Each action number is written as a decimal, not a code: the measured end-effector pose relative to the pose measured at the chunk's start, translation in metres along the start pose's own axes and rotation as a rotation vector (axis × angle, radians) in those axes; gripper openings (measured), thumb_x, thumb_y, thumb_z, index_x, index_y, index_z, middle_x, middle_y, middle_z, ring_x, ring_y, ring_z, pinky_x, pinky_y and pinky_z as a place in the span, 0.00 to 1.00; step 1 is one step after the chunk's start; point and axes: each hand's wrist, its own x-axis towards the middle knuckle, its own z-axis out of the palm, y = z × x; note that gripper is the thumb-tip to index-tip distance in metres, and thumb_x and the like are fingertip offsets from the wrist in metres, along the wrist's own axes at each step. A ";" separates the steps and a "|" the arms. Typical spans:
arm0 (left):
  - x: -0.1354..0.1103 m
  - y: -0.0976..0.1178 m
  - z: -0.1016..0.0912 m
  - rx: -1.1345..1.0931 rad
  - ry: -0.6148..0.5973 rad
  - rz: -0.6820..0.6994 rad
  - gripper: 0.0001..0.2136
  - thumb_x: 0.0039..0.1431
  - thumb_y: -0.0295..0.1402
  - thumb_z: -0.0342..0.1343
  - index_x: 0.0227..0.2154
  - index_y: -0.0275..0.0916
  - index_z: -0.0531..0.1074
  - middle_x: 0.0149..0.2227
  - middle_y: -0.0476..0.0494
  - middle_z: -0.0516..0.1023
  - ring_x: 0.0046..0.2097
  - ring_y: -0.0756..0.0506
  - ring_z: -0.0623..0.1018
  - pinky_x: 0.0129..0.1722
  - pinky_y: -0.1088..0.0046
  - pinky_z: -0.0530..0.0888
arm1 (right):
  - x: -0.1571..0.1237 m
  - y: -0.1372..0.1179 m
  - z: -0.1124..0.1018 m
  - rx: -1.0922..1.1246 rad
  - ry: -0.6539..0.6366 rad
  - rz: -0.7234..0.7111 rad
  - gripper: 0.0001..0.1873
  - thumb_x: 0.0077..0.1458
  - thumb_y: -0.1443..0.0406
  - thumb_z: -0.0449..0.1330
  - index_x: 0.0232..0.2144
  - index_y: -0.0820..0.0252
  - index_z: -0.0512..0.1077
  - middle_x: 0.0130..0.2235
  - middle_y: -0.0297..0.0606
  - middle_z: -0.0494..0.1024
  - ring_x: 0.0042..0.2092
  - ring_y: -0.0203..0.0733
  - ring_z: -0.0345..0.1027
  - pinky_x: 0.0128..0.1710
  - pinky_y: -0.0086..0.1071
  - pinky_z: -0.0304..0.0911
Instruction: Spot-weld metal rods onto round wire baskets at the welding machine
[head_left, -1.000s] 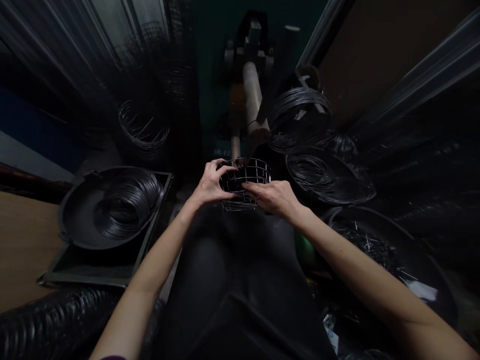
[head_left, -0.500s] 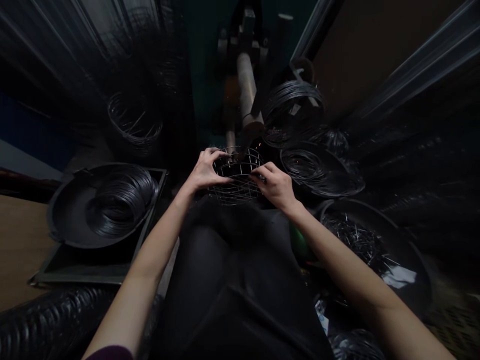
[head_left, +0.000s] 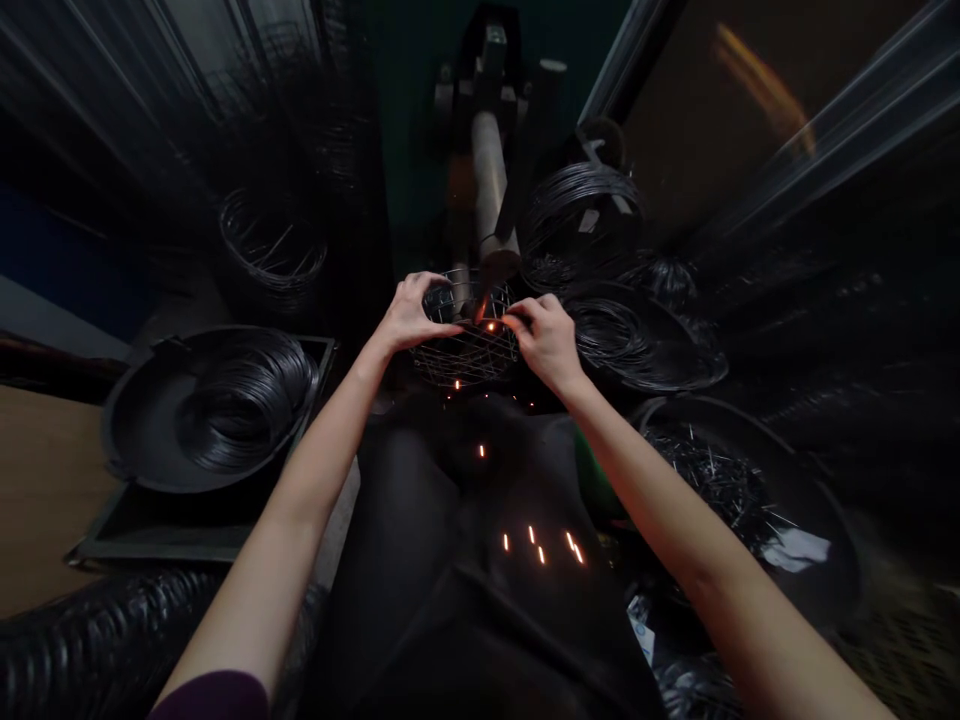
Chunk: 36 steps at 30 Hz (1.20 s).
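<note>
A small round wire basket (head_left: 466,350) sits under the tip of a welding machine's arm (head_left: 491,190). My left hand (head_left: 409,312) grips its left rim with curled fingers. My right hand (head_left: 546,340) pinches its right rim. Orange sparks (head_left: 486,322) glow where the machine's tip meets the wire, and more sparks (head_left: 541,548) fall onto my dark apron (head_left: 465,580).
A dark pan with a coil of wire rings (head_left: 225,405) sits at the left on a tray. More wire ring coils (head_left: 622,335) lie at the right, above a basin of short wire pieces (head_left: 720,490). A stack of wire baskets (head_left: 274,250) stands behind at the left.
Both hands pushed the basket forward and up under the machine's tip. Sparks now fly from the contact point and fall onto the apron.
</note>
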 end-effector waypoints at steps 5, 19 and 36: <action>-0.052 -0.046 0.013 -0.340 -0.037 -0.170 0.59 0.34 0.54 0.72 0.66 0.42 0.44 0.68 0.26 0.50 0.69 0.31 0.56 0.64 0.48 0.61 | -0.062 0.019 -0.046 0.237 -0.209 0.217 0.31 0.68 0.49 0.38 0.35 0.58 0.76 0.38 0.42 0.79 0.42 0.42 0.73 0.45 0.34 0.66; -0.091 -0.008 0.005 -0.299 0.111 -0.039 0.44 0.37 0.45 0.72 0.55 0.44 0.54 0.57 0.35 0.64 0.60 0.39 0.68 0.61 0.56 0.66 | -0.119 0.045 -0.031 0.445 -0.476 0.252 0.20 0.56 0.55 0.57 0.48 0.58 0.72 0.26 0.33 0.75 0.25 0.38 0.68 0.27 0.32 0.65; -0.077 0.048 0.014 0.095 -0.033 0.058 0.29 0.39 0.36 0.71 0.47 0.42 0.71 0.58 0.37 0.61 0.61 0.32 0.63 0.61 0.48 0.66 | -0.062 -0.040 -0.019 -0.563 -0.542 -0.389 0.27 0.66 0.67 0.46 0.65 0.60 0.60 0.62 0.46 0.66 0.40 0.46 0.79 0.29 0.34 0.69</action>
